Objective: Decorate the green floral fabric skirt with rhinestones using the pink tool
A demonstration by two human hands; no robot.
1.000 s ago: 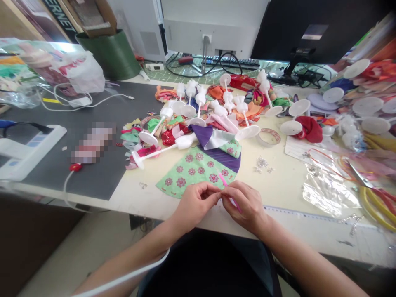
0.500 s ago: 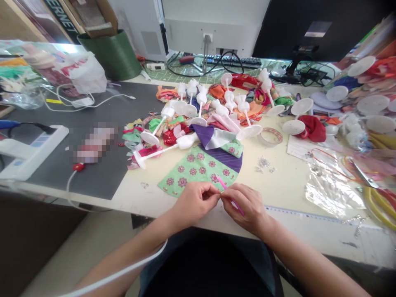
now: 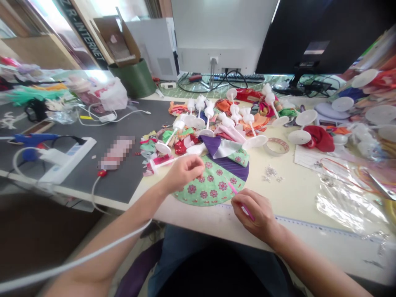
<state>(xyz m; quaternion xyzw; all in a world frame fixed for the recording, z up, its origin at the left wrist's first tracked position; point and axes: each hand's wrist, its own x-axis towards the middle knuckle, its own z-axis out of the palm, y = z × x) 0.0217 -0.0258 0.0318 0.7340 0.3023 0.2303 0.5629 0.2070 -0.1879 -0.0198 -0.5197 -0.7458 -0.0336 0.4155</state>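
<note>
A green flowered, fan-shaped cloth skirt point(image 3: 213, 185) with a purple band lies on the cream table point(image 3: 291, 194) in front of me. My left hand point(image 3: 182, 173) hovers over its left part, fingers curled and pinched together; what they hold, if anything, is too small to see. My right hand point(image 3: 255, 212) rests at the skirt's near right edge, closed on a thin pink stick point(image 3: 239, 200) that points up-left onto the cloth.
Behind the skirt lies a heap of white doll stands and coloured cloth pieces point(image 3: 216, 123). A tape roll point(image 3: 276, 146), small silver bits point(image 3: 272, 173) and plastic bags point(image 3: 349, 194) lie to the right. A dark mat point(image 3: 123, 123), power strip point(image 3: 62, 159) and glue gun point(image 3: 31, 140) are left; monitors stand behind.
My hands have parted: the left one lifted up and left over the skirt, the right stayed near the edge with the pink stick. The camera view shifted left.
</note>
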